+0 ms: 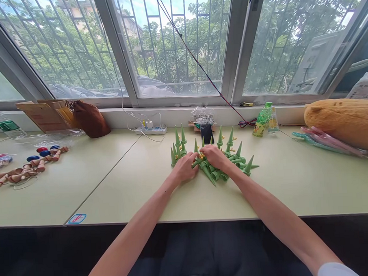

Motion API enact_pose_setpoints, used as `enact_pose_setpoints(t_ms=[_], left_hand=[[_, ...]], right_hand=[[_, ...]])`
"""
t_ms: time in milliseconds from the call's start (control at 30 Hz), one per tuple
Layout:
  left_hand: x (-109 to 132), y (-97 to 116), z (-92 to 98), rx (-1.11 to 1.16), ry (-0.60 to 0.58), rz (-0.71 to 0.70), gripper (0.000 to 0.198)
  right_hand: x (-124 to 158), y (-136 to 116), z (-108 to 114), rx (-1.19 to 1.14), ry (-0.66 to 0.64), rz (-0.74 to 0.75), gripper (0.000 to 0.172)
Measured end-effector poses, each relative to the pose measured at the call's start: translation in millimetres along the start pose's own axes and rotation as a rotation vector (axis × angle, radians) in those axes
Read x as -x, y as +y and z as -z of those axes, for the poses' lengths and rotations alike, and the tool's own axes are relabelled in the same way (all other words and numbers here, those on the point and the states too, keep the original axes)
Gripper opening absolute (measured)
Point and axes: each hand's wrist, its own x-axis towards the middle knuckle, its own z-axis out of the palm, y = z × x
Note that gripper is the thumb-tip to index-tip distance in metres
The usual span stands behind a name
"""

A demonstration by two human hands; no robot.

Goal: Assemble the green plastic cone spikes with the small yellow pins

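My left hand (185, 169) is closed on a green plastic watering spike (195, 164) that lies sideways near its fingertips. Close beside it, my right hand (214, 156) pinches at a small yellow valve (202, 156) on that spike; the fingers partly hide the contact. Under and around the right forearm lies a loose pile of green watering spikes (215, 175), some with open tube ends toward me. Upright spikes with yellow valves (229, 139) stand behind and to the right. Another upright group (177, 146) stands behind my left hand.
A black phone (207, 133) leans behind the spikes. Bottles (263, 120) and a tan plush cushion (342, 123) are at the right. Wooden kendama toys (29, 168), a brown pouch (90, 119) and a power strip (151, 130) are leftward. The table's front edge is near me.
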Motion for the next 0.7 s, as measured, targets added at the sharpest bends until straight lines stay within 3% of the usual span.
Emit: enact_pose_setpoints(t_ms=[400,700], left_hand=[[-5.5,1.2,0.3,0.246,0.389,0.112,0.027],[-6.7,-1.5,-5.7,0.255,0.401,0.128,0.025]], right_hand=[[-5.9,-5.4,2.8,0.065,-0.061,-0.019,0.018],[-9.2,-18.0,5.3,0.132,-0.127,-0.051,0.011]])
